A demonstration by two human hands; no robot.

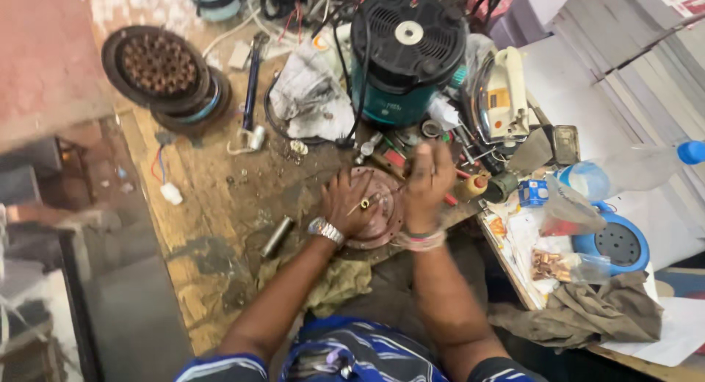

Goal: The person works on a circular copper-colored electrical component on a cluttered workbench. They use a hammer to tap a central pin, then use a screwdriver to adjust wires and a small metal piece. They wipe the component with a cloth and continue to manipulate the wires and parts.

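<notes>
Both forearms come in from 6 o'clock, angled up toward the middle. Left hand [346,200] is pressed flat with fingers spread, watch on the wrist. Right hand [428,178] sits just at its 2 o'clock, blurry, fingers curled, bands around that wrist

Much of the round reddish metal plate [378,213] covered by the left hand [346,202] and right hand [428,178]. Right hand smeared by motion blur, so fingers and any grip unreadable. Small brass part [365,203] by the left fingers too small to identify. Upper rim of the dark green appliance [406,55] cut by the top edge. Blue bottle cap [691,152] clipped at the right edge. Tangle of wires [308,4] behind too cluttered to sort out
</notes>
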